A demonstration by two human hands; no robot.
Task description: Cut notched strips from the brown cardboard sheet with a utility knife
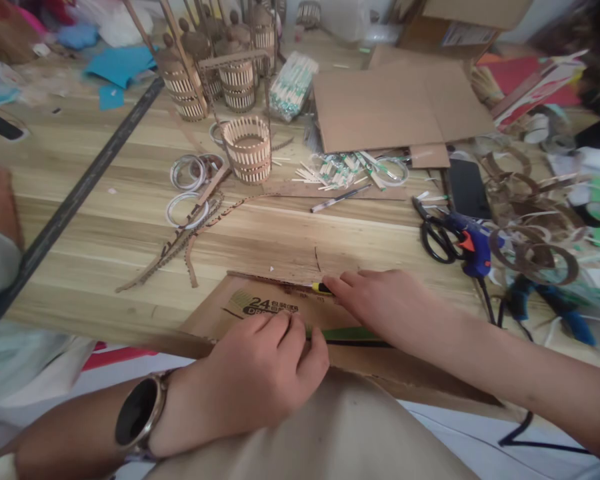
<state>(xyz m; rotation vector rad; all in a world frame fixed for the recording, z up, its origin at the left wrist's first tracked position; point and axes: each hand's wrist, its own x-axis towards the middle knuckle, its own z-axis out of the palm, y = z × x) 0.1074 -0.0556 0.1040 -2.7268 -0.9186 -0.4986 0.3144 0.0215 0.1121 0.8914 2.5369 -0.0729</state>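
A printed brown cardboard piece [215, 303] lies at the table's front edge and hangs partly over it. My left hand [275, 363], wearing a watch [140, 410], is curled over this cardboard near its printed text, fingertips pressed to it. In my right hand [365, 297] is a yellow and black utility knife [321, 287], held at the cardboard's far edge. Most of the knife is hidden by the fingers, and its blade is too small to make out. A thin cardboard strip [193, 267] lies to the left on the table.
Behind stand a small stick basket [249, 150] and several stick lanterns [185, 87]. A long dark ruler [90, 173] crosses the left side. Scissors [437, 233], a blue glue gun [473, 247] and pliers [550, 307] lie right. Another person's arm [0, 213] shows at left.
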